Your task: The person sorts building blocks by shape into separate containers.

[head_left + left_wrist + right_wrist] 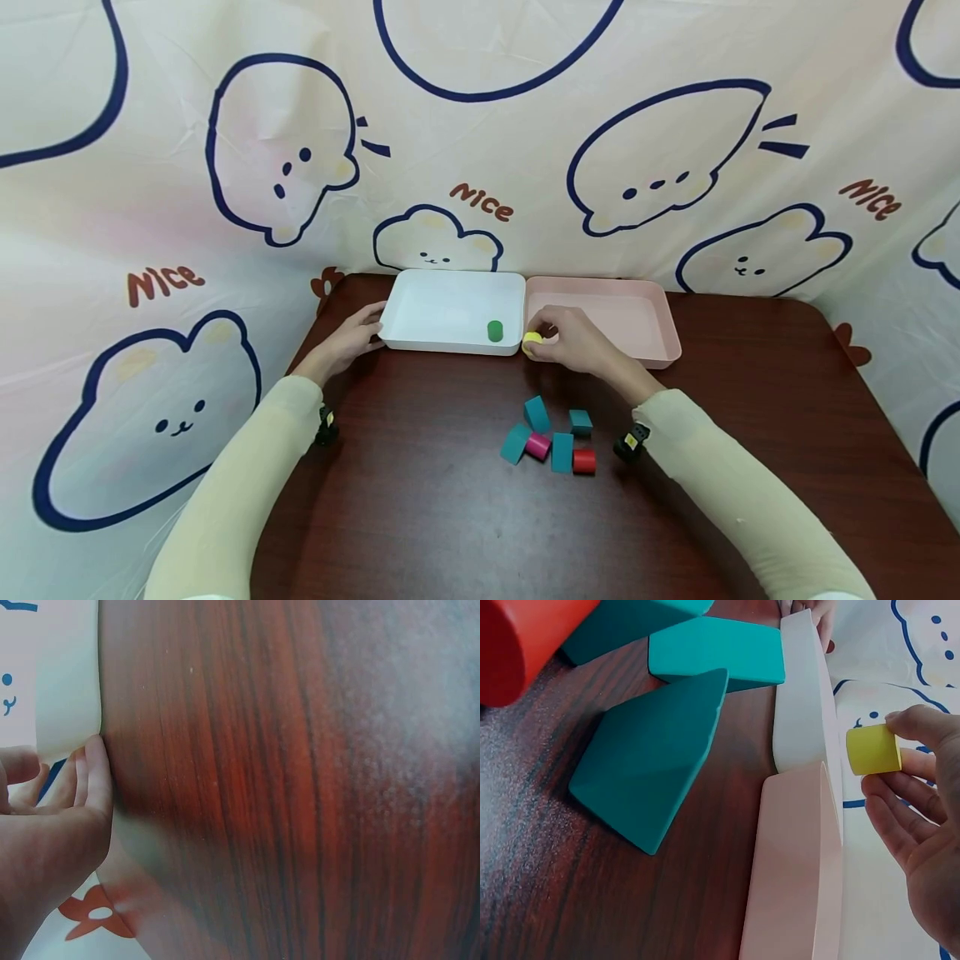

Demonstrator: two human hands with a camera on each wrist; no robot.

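One yellow cylinder (874, 750), axis outward from right fingers (922, 798)

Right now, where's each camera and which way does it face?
Head: on head, facing forward and down at table, white tray, pink tray; left hand, right hand, sleeves show.
Left wrist: on that wrist, facing table and white tray; left hand shows.
Right wrist: on that wrist, facing yellow cylinder and trays; right hand shows, left partly.
Head and right wrist share the yellow cylinder.
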